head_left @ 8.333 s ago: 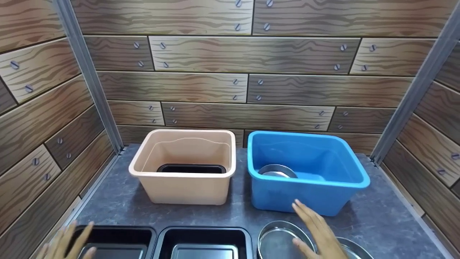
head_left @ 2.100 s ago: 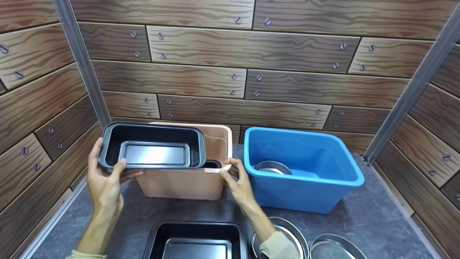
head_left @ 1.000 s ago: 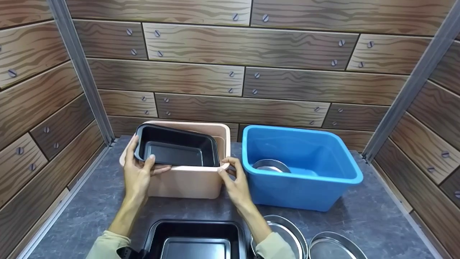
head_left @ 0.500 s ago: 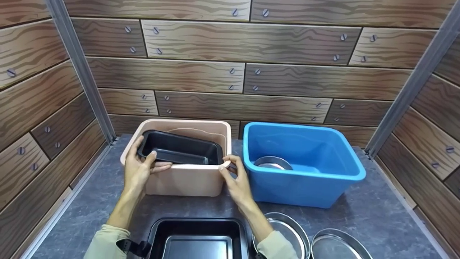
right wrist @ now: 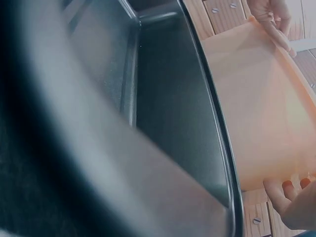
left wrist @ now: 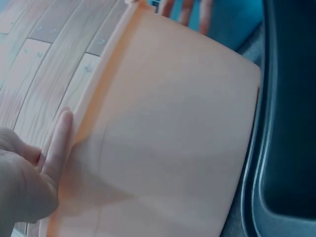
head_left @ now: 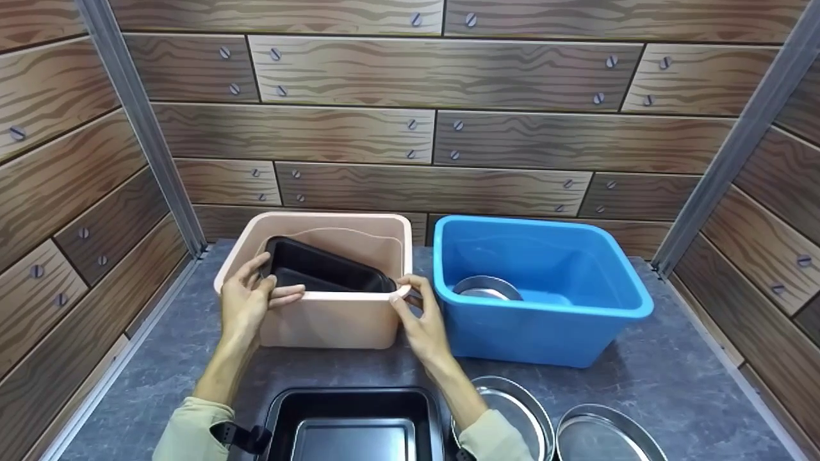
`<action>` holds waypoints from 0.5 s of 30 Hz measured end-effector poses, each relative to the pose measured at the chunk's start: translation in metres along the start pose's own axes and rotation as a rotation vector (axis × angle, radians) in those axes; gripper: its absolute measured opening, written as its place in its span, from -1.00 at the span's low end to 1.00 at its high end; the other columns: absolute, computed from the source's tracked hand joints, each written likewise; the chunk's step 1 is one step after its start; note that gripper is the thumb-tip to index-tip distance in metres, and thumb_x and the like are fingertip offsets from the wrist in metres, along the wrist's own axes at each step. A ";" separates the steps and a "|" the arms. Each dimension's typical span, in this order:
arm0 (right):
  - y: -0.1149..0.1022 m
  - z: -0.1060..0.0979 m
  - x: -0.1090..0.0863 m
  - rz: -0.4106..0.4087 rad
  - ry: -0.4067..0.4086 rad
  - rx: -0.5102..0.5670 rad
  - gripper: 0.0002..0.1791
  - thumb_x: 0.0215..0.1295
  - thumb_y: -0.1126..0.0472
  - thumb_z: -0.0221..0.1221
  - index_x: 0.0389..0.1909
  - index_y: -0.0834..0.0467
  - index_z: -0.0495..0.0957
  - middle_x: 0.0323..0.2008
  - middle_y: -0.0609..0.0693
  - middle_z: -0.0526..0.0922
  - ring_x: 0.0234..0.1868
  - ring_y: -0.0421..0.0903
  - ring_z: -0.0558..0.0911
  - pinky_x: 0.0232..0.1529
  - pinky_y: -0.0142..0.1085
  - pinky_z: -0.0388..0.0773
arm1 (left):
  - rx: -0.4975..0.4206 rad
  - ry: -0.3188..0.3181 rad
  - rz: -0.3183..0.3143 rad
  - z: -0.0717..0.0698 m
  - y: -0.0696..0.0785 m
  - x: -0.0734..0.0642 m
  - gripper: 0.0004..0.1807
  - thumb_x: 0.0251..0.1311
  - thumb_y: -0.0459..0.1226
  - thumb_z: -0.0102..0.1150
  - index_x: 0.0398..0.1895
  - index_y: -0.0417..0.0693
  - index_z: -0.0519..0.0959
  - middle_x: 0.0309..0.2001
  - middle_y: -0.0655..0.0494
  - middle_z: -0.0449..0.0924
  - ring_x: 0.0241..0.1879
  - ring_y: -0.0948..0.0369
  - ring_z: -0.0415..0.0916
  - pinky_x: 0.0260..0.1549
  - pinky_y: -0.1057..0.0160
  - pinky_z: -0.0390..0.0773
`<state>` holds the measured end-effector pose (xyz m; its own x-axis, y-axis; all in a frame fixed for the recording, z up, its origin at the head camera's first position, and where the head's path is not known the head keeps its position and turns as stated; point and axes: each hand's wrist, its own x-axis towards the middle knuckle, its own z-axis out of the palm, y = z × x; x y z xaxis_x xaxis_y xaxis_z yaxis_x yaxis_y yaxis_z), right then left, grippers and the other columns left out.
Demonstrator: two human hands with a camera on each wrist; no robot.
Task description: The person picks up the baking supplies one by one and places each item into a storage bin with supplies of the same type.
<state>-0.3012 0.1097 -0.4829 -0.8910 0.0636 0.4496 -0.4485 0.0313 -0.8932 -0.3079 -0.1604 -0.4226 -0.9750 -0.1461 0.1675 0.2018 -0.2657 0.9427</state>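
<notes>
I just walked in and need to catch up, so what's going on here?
A person's left hand holds the left end of a black loaf pan, which sits tilted inside a beige bin. The right hand grips that bin's rim at the near right corner. To the right, a blue bin contains a round cake pan. In front, a black rectangular baking pan and two more round pans sit on the tabletop.
</notes>
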 end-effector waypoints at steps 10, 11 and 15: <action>-0.001 0.001 0.001 0.006 0.005 -0.009 -0.66 0.43 0.27 0.26 0.15 0.27 0.50 0.21 0.22 0.53 0.26 0.22 0.49 0.39 0.22 0.34 | 0.001 0.008 -0.029 0.001 0.004 -0.001 -0.35 0.42 -0.62 -0.19 0.57 -0.43 0.06 0.59 -0.36 -0.02 -0.45 0.17 0.79 -0.21 0.21 0.77; -0.001 0.001 0.001 0.013 0.003 -0.013 -0.65 0.43 0.26 0.26 0.15 0.26 0.50 0.21 0.21 0.53 0.25 0.21 0.50 0.38 0.17 0.37 | 0.000 0.008 -0.032 0.001 0.004 -0.001 -0.34 0.41 -0.62 -0.19 0.57 -0.42 0.05 0.60 -0.35 -0.04 -0.45 0.17 0.79 -0.21 0.21 0.77; 0.000 0.000 -0.001 0.035 0.005 -0.028 -0.65 0.44 0.25 0.25 0.16 0.25 0.49 0.23 0.25 0.52 0.22 0.16 0.52 0.33 0.03 0.44 | -0.003 -0.001 -0.031 0.000 0.004 -0.004 -0.34 0.41 -0.62 -0.17 0.57 -0.41 0.04 0.60 -0.39 -0.08 -0.45 0.17 0.79 -0.21 0.22 0.77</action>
<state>-0.3003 0.1094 -0.4828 -0.9056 0.0698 0.4185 -0.4152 0.0569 -0.9080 -0.3030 -0.1612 -0.4196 -0.9809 -0.1370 0.1384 0.1716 -0.2725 0.9467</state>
